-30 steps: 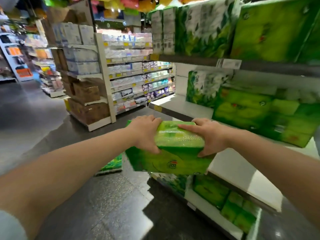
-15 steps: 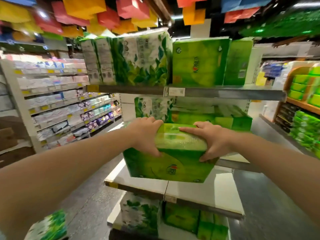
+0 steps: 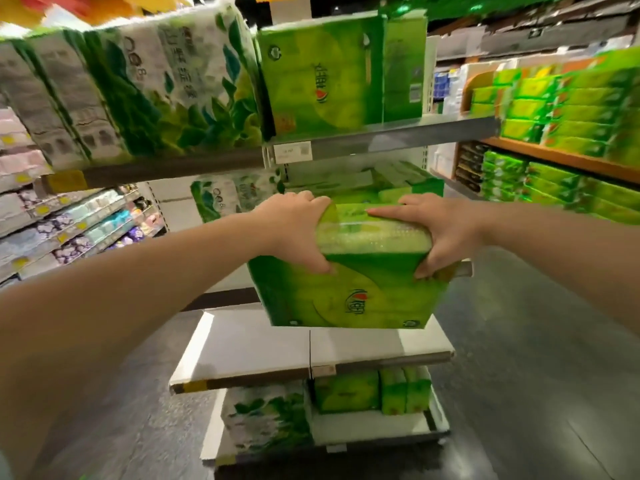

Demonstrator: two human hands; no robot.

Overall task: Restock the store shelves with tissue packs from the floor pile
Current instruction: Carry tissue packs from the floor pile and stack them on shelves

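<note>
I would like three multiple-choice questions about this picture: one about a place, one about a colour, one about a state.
1. Where is the held pack?
A. in the air before the middle shelf
B. lying on the floor
C. standing on the top shelf

2. What colour is the held pack?
A. pink
B. green
C. blue

3. How is the pack held?
A. by the left hand alone
B. by the right hand alone
C. by both hands

Answers:
1 A: it hangs clear above the white board of the middle shelf.
2 B: its wrapper is bright green.
3 C: the left hand and the right hand grip its two top ends.
</note>
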